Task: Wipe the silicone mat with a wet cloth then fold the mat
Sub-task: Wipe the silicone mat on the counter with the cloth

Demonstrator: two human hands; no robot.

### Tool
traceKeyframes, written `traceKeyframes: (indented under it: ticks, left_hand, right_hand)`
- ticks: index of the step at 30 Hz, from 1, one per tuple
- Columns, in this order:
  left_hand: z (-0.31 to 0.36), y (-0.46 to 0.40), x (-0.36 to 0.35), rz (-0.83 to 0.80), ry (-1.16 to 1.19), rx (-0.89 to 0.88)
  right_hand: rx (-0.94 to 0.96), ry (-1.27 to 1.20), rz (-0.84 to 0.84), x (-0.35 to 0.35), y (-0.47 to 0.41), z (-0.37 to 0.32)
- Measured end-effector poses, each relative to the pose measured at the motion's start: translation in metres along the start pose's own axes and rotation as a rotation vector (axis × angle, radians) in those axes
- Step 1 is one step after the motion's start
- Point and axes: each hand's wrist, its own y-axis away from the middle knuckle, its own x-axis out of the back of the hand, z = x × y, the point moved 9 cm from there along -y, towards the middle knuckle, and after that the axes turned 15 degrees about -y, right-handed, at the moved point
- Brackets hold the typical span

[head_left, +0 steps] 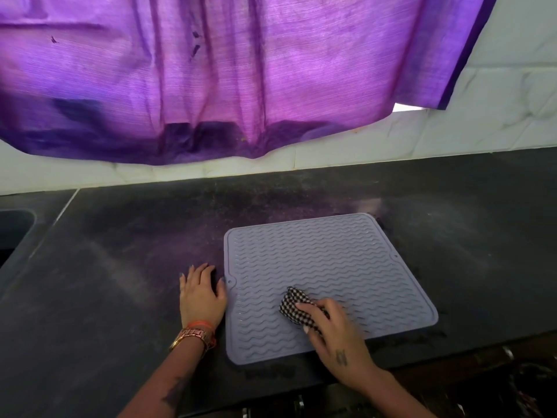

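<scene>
A pale lilac-grey silicone mat (pixel 325 267) with wavy ridges lies flat on the dark countertop (pixel 120 282), its corners rounded. My right hand (pixel 337 336) grips a bunched black-and-white checked cloth (pixel 294 304) and presses it on the mat's near middle. My left hand (pixel 200 292) lies flat on the counter, fingers spread, its thumb touching the mat's left edge near a small hole. A watch and bangles sit on the left wrist.
A purple curtain (pixel 226 79) hangs over the white tiled wall (pixel 497 101) behind the counter. A sink basin (pixel 15 230) opens at the far left. The counter's front edge runs just below the mat.
</scene>
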Motion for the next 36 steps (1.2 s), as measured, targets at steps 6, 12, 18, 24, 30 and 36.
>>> traceKeyframes:
  ticks: [6,12,18,24,30,36]
  left_hand:
    - [-0.007,-0.001,-0.002,0.017,0.073,0.033]
    - [-0.008,0.0,-0.001,0.029,0.067,0.022]
    - [-0.004,0.001,0.003,0.043,0.056,0.009]
    - [-0.002,0.002,0.002,0.029,0.012,-0.01]
    - [0.0,0.002,0.004,0.022,-0.011,-0.012]
    - [0.0,0.003,0.004,0.03,-0.008,-0.011]
  right_hand:
    - [0.252,0.018,-0.256,-0.044,0.0,-0.065]
    - [0.432,0.307,-0.303,-0.052,0.006,-0.085]
    - [0.362,0.329,-0.269,-0.036,0.013,-0.065]
    - [0.253,0.385,-0.177,0.004,0.026,-0.022]
    - [0.043,0.435,-0.177,0.039,0.039,0.017]
    - [-0.079,0.545,-0.236,0.064,0.049,0.035]
